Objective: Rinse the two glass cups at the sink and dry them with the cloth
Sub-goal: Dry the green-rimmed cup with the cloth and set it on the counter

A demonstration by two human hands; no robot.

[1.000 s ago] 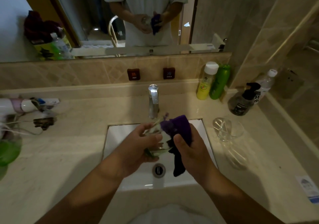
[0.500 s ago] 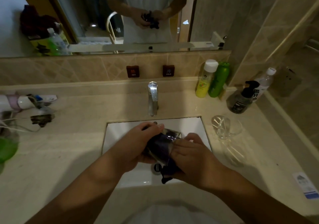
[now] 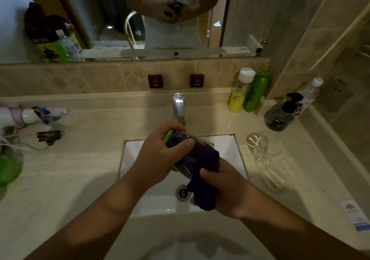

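Both grips closed: left hand on glass cup, right hand on cloth

A dim bathroom is being shown, with a pale marble-look countertop being bordered by beige tiled walls. A wide mirror is being carried above the tiled backsplash, where two small dark plaques marked hot and cold are being displayed. Toiletry bottles are being kept in the right corner.

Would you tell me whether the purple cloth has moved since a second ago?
Yes. The purple cloth was above the glass cup, near the faucet; now it is stuffed inside, trailing toward the drain.
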